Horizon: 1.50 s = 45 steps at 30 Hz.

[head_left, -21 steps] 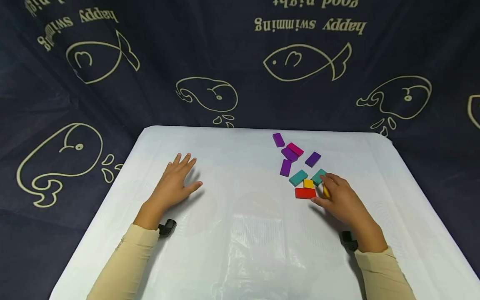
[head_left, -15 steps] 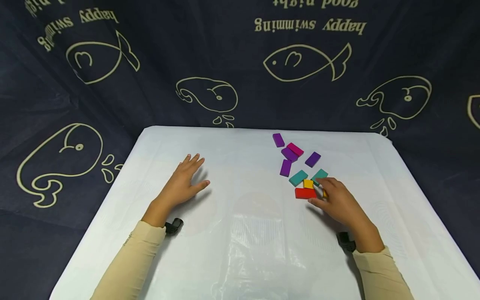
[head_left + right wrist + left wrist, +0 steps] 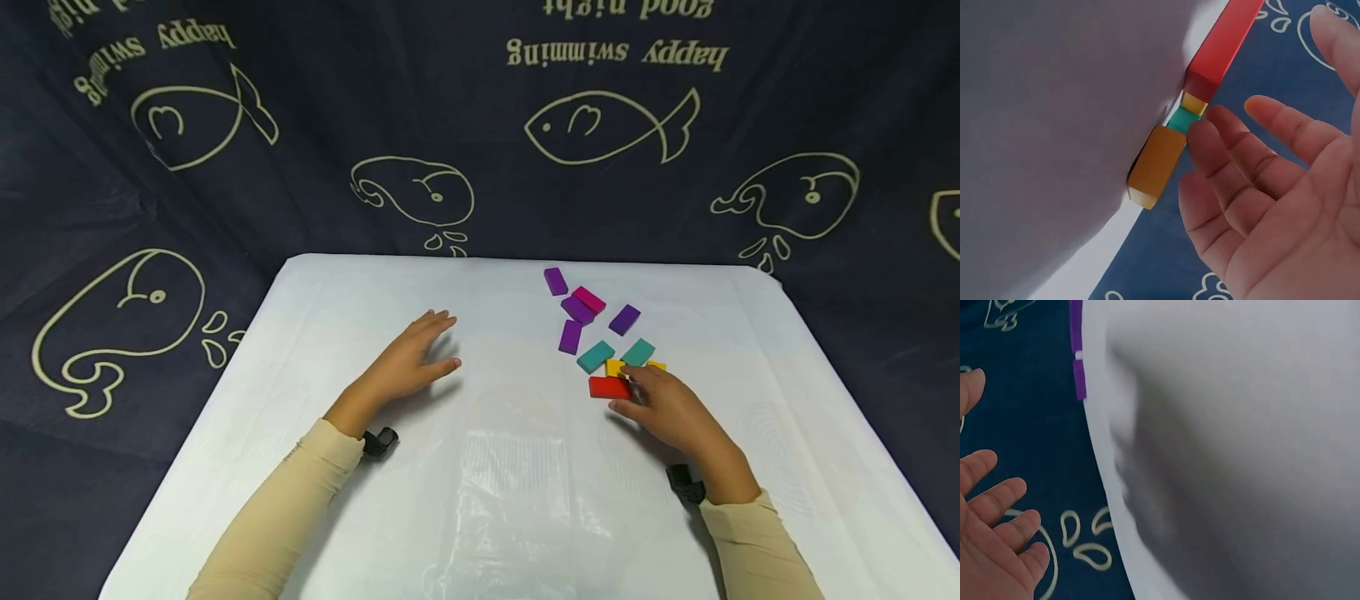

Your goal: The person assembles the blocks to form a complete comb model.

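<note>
My right hand [image 3: 667, 408] hovers over the near end of the block group, fingers loosely bent and thumb apart. Its fingertips overlap a yellow block [image 3: 613, 367] and the end of a red block [image 3: 609, 387]. Another yellow block [image 3: 657, 366] shows partly behind the knuckles; the right wrist view has it as a long yellow-orange block [image 3: 1157, 165] beside the fingers [image 3: 1207, 144]. Nothing lies in the palm. To the left, my left hand [image 3: 405, 358] is held above the white table with fingers extended, holding nothing. Two teal blocks [image 3: 596, 357] lie just beyond the red one.
Farther back on the white table [image 3: 510, 467] lie several purple blocks [image 3: 570, 337] and a magenta block [image 3: 589, 299], which touches one of them. A dark blue cloth [image 3: 480, 100] with fish and whale drawings hangs behind the table's far edge.
My left hand has moved right, toward the middle of the table. My right hand has shifted slightly left, from the farther yellow block toward the red one, uncovering the teal block's end.
</note>
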Available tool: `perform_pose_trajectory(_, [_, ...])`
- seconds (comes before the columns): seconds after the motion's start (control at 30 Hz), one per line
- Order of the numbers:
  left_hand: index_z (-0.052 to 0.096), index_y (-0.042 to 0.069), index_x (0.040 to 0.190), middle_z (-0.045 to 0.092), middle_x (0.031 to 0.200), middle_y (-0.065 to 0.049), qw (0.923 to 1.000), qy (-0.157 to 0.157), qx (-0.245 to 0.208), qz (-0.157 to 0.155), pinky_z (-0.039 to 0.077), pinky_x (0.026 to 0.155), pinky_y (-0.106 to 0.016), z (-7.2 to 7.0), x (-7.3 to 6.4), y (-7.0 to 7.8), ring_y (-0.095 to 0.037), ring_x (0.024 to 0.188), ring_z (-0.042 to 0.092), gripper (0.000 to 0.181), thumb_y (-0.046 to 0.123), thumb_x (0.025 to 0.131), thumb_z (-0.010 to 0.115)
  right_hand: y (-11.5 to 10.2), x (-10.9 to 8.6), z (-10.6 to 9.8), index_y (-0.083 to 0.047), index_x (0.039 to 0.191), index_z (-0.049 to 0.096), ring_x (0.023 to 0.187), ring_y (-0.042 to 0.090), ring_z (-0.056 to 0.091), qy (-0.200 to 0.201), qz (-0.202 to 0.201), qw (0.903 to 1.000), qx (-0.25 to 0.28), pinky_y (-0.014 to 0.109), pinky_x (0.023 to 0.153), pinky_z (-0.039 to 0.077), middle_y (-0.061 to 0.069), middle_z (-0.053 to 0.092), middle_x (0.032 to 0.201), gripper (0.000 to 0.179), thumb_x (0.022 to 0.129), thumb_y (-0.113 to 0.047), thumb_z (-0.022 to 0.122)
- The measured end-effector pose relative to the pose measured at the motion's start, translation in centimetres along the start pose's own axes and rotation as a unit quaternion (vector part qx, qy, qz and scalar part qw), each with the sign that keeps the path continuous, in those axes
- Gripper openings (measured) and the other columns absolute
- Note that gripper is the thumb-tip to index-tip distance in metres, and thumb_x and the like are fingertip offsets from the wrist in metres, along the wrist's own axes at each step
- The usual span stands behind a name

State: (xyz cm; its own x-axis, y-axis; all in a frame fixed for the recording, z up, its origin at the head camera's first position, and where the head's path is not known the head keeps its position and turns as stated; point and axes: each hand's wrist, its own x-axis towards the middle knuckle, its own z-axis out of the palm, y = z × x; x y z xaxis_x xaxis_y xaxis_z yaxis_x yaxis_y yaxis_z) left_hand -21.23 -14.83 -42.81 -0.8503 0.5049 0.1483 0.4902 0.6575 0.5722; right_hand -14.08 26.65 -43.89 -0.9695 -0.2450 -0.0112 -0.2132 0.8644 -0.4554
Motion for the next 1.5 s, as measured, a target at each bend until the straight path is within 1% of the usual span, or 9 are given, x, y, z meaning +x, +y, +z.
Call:
perform_pose_trajectory(0.1, [0.043,0.008,0.15,0.036,0.156,-0.014,0.9998,-0.008,0.009,0.016,0.021,0.118,-0.05,0.7,0.9,0.7,-0.033,0.148,0.022,0.07,0.038,0.092,0.07,-0.2,0.1,0.2,0.004,0.132,0.058,0.108,0.039,0.056,-0.003,0.0,1.0,0.0,0.061,0.097,0.045,0.02,0.063,0.118,0.061,0.087,-0.033,0.076])
perform_pose_trajectory(0.2, [0.044,0.009,0.15,0.038,0.155,-0.013,0.9994,-0.017,0.017,0.026,0.022,0.118,-0.048,1.7,1.8,1.1,-0.032,0.148,0.023,0.069,0.038,0.093,0.069,-0.4,0.2,0.3,0.003,0.132,0.058,0.108,0.039,0.056,-0.005,0.005,1.0,-0.004,0.061,0.097,0.045,0.019,0.063,0.117,0.06,0.087,-0.033,0.076])
perform_pose_trajectory(0.37, [0.043,0.011,0.151,0.037,0.156,-0.011,0.9977,-0.051,0.027,0.034,0.022,0.119,-0.046,3.2,3.4,1.9,-0.029,0.148,0.023,0.069,0.042,0.094,0.066,-0.5,0.2,0.4,0.003,0.133,0.057,0.11,0.039,0.055,-0.005,0.007,0.9999,-0.007,0.061,0.097,0.045,0.021,0.062,0.12,0.061,0.087,-0.033,0.076])
perform_pose_trajectory(0.6, [0.042,0.01,0.151,0.038,0.156,-0.012,0.9953,-0.077,0.017,0.055,0.022,0.119,-0.043,4.9,5.6,3.5,-0.031,0.147,0.025,0.068,0.041,0.095,0.065,-0.9,0.3,0.5,0.003,0.133,0.058,0.105,0.037,0.056,0.001,0.004,1.0,-0.008,0.06,0.095,0.047,0.02,0.063,0.117,0.06,0.087,-0.031,0.077])
perform_pose_trajectory(0.73, [0.041,0.012,0.152,0.037,0.156,-0.009,0.994,-0.092,0.018,0.056,0.021,0.119,-0.039,5.9,6.7,4.3,-0.028,0.147,0.026,0.068,0.042,0.096,0.064,-1.1,0.3,0.5,0.002,0.132,0.059,0.102,0.035,0.056,0.001,0.008,0.9999,-0.006,0.059,0.094,0.048,0.017,0.063,0.113,0.059,0.087,-0.031,0.077])
perform_pose_trajectory(0.9, [0.04,0.013,0.152,0.037,0.156,-0.009,0.9922,-0.108,0.022,0.058,0.022,0.119,-0.037,6.9,7.9,5.1,-0.024,0.147,0.026,0.068,0.041,0.095,0.064,-1.5,0.3,0.6,0.0,0.132,0.06,0.104,0.034,0.056,-0.003,0.008,1.0,-0.001,0.059,0.095,0.047,0.018,0.063,0.117,0.058,0.087,-0.033,0.077])
perform_pose_trajectory(1.07, [0.041,0.013,0.152,0.038,0.156,-0.01,0.9891,-0.122,0.043,0.07,0.022,0.119,-0.035,7.9,9.2,5.8,-0.023,0.145,0.03,0.067,0.04,0.096,0.064,-1.8,0.4,0.7,0.0,0.133,0.06,0.111,0.037,0.056,-0.007,0.002,1.0,-0.003,0.06,0.098,0.045,0.021,0.061,0.124,0.058,0.087,-0.032,0.077])
perform_pose_trajectory(1.2, [0.04,0.013,0.152,0.039,0.155,-0.007,0.9876,-0.133,0.052,0.065,0.021,0.119,-0.032,8.5,10.0,6.2,-0.021,0.145,0.031,0.066,0.039,0.096,0.064,-2.0,0.5,0.8,0.002,0.134,0.059,0.111,0.038,0.055,-0.012,-0.006,0.9999,-0.001,0.06,0.097,0.046,0.022,0.059,0.125,0.059,0.087,-0.031,0.076])
perform_pose_trajectory(1.5, [0.042,0.008,0.15,0.043,0.153,-0.008,0.9875,-0.133,0.03,0.079,0.023,0.118,-0.028,10.0,12.3,6.6,-0.02,0.142,0.036,0.064,0.034,0.096,0.065,-2.4,0.7,1.0,0.001,0.132,0.061,0.108,0.034,0.057,-0.012,-0.038,0.9992,0.009,0.055,0.095,0.049,0.018,0.061,0.122,0.057,0.087,-0.03,0.077])
